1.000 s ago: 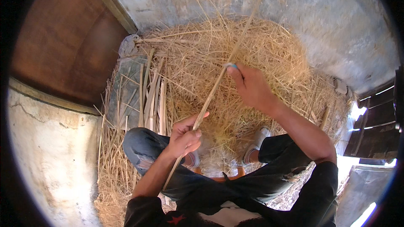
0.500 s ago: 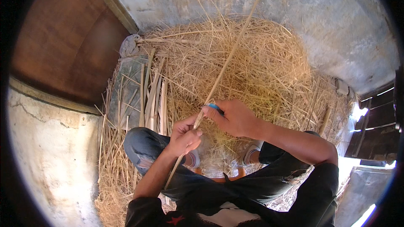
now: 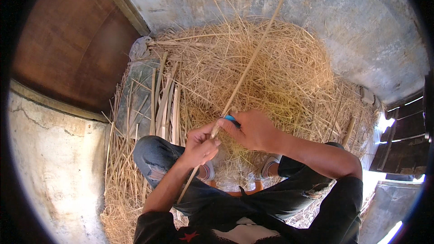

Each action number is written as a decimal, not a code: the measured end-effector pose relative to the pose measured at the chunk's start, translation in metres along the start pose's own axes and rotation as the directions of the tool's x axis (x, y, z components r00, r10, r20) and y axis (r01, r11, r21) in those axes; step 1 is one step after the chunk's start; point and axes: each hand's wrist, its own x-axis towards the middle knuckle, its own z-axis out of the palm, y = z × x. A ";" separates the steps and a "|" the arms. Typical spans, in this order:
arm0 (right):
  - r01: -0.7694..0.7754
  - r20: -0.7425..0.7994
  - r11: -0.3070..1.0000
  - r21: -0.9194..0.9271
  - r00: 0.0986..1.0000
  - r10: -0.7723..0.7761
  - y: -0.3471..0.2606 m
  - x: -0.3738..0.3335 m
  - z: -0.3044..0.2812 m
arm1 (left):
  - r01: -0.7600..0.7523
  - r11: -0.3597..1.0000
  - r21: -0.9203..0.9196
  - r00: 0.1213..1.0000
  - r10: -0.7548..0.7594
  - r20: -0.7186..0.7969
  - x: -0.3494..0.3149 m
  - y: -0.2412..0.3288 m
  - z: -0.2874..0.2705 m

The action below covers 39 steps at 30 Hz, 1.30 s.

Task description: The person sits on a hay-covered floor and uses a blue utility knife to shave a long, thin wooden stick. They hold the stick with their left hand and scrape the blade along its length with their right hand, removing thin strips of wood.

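Note:
A long, thin bamboo strip [image 3: 251, 64] slants from my lap up toward the far wall. My left hand [image 3: 200, 148] is closed around its lower part, and the strip's near end sticks out below the fist. Just above, my right hand [image 3: 255, 129] grips a blue-handled tool [image 3: 231, 119] with the thumb pressed toward the strip. The fingers hide the tool's working end. Where the two hands meet, a pale shaving or frayed bit [image 3: 215, 129] shows at the strip.
A deep pile of straw-like shavings [image 3: 271, 58] covers the floor ahead. Several cut strips [image 3: 167, 104] lie on a grey slab [image 3: 132, 99] to the left. Walls rise ahead and at left, beside a brown panel [image 3: 72, 40]. My bent knees flank the hands.
The strip's far end has dipped and tilted slightly right. My right hand has shifted a little down, toward the left hand, which holds nearly the same place.

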 end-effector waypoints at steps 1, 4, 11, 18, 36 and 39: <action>-0.018 0.021 0.995 0.098 1.000 0.016 0.003 0.001 0.004 | 0.000 1.000 0.006 1.000 0.000 -0.001 -0.001 0.000 0.001; -0.165 0.320 0.957 0.238 0.944 0.083 0.006 0.009 -0.008 | -0.002 0.999 0.034 1.000 0.002 -0.003 -0.003 0.002 0.001; -0.167 0.344 0.928 0.334 0.938 0.045 0.018 0.012 -0.008 | -0.022 0.998 0.059 1.000 0.021 0.017 -0.003 0.000 0.000; -0.077 0.120 0.987 0.138 0.991 0.061 0.001 -0.001 0.003 | 0.000 0.997 0.079 1.000 0.000 0.004 -0.001 -0.002 -0.003; -0.159 0.254 0.812 0.562 0.967 0.015 0.017 0.009 -0.018 | -0.079 0.996 0.034 0.992 0.082 -0.093 0.000 -0.002 -0.003; -0.061 0.006 0.943 0.327 0.998 0.062 0.011 0.005 -0.019 | -0.128 0.957 0.259 0.962 0.184 -0.203 0.003 -0.009 0.004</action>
